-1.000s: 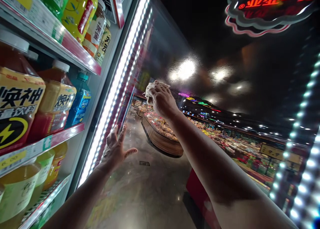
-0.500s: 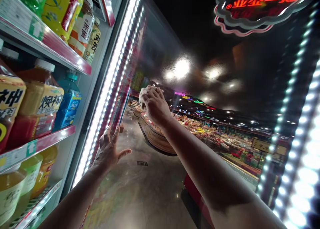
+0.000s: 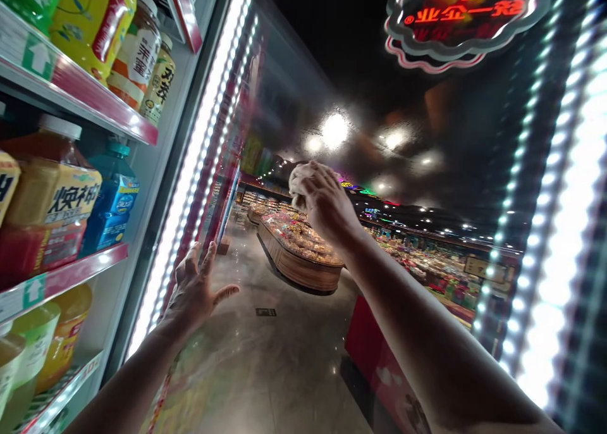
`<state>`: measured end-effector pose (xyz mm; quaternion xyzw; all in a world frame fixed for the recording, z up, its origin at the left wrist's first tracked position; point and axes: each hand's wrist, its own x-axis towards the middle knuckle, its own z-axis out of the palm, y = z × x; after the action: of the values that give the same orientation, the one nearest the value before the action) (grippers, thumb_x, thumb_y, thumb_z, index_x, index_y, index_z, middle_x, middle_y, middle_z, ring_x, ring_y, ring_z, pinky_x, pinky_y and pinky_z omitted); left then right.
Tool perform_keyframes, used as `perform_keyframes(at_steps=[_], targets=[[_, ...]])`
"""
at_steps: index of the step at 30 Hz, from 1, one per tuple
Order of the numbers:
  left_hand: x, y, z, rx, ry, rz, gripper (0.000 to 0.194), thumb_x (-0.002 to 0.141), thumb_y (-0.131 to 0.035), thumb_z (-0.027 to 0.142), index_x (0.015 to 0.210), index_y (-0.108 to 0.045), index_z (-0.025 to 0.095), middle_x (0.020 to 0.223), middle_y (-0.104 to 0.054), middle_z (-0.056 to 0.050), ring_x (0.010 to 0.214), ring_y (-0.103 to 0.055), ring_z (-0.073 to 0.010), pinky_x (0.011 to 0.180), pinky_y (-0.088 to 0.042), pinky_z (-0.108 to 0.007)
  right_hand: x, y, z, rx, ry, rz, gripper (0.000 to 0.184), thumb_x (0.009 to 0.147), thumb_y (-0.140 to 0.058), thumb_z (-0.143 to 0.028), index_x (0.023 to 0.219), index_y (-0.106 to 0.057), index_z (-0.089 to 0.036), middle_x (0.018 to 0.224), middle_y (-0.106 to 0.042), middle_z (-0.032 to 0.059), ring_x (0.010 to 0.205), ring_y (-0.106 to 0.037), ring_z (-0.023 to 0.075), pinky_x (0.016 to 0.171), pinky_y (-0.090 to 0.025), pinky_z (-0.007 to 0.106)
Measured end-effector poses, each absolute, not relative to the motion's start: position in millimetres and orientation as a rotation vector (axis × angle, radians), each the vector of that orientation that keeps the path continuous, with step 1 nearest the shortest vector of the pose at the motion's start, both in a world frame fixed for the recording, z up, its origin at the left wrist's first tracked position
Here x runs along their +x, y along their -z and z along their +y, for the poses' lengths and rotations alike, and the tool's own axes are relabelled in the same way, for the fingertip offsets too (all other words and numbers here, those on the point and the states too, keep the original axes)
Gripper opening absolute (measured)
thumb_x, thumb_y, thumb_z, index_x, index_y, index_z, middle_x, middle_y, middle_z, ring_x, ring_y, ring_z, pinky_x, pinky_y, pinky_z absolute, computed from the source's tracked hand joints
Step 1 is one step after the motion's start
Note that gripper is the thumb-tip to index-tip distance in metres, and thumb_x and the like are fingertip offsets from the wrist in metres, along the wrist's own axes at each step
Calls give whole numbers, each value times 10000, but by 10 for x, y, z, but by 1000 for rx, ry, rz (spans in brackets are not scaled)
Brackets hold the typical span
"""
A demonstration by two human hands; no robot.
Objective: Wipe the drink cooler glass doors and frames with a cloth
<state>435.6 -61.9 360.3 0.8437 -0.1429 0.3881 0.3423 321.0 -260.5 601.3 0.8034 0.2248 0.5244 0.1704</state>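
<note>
In the head view, my right hand (image 3: 332, 206) presses a crumpled whitish cloth (image 3: 303, 179) against a clear glass door (image 3: 294, 99). Its fingers are bent over the cloth. Lower and to the left, my left hand (image 3: 202, 282) has its fingers spread, with the thumb pointing right. It rests against or very near the door's left side, beside the bright LED strip (image 3: 190, 162); exact contact is hard to tell. Nothing is in that hand. Through the glass show a shop floor and a wooden display counter (image 3: 303, 263).
Left of the door are shelves (image 3: 104, 261) of bottled drinks, among them a blue bottle (image 3: 111, 200) and a red-brown bottle (image 3: 52, 200). A lit sign (image 3: 467, 16) hangs at upper right. More LED strips (image 3: 545, 231) run down the right side. A red box-like object (image 3: 367, 333) stands below.
My right hand and the cloth have slid to the right across the glass. My left hand stays spread at the door's left side. The view has shifted slightly to the right.
</note>
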Motion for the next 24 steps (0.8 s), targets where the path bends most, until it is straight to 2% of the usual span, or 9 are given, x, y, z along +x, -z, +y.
perform_keyframes(at_steps=[5,8,14,18,24], targets=[[4330,-3624,-613,2218,-985,-347,1026,760,-634,646,1585,-252,170,1642,-126,-238,1467,-237,-479,1115,-350,-609,3113,-6003,-2649,2309,-1521,589,399,920,-498,-109,1284,-645,-178,1484,-540,101,1482,-348,282,1255,-264,483],[4329,-3618,-605,2208,-978,-350,1017,769,-596,673,1588,-246,183,1646,-126,-209,1470,-223,-480,1120,-350,-595,3048,-5926,-2698,2302,-1490,640,417,911,-517,-101,1299,-637,-196,1473,-555,89,1474,-367,266,1251,-289,473],[4325,-3616,-601,2196,-960,-363,1003,773,-576,682,1585,-256,188,1655,-110,-187,1486,-188,-475,1148,-315,-585,2987,-5864,-2851,2286,-1687,510,433,922,-465,-72,1292,-639,-214,1493,-536,83,1488,-344,268,1248,-283,521],[4344,-3603,-598,2184,-928,-351,1021,758,-583,701,1590,-241,219,1664,-98,-168,1492,-172,-475,1140,-325,-598,2932,-5803,-2906,2269,-1591,619,476,909,-485,-58,1327,-614,-247,1488,-544,61,1495,-333,249,1249,-292,505],[4383,-3559,-609,2079,-979,-403,1131,759,-618,680,1613,-51,200,1657,-88,-215,1520,-148,-444,1173,-277,-597,2822,-5873,-3035,2225,-1766,464,432,914,-465,-70,1285,-638,-211,1480,-549,83,1484,-351,281,1240,-295,547]])
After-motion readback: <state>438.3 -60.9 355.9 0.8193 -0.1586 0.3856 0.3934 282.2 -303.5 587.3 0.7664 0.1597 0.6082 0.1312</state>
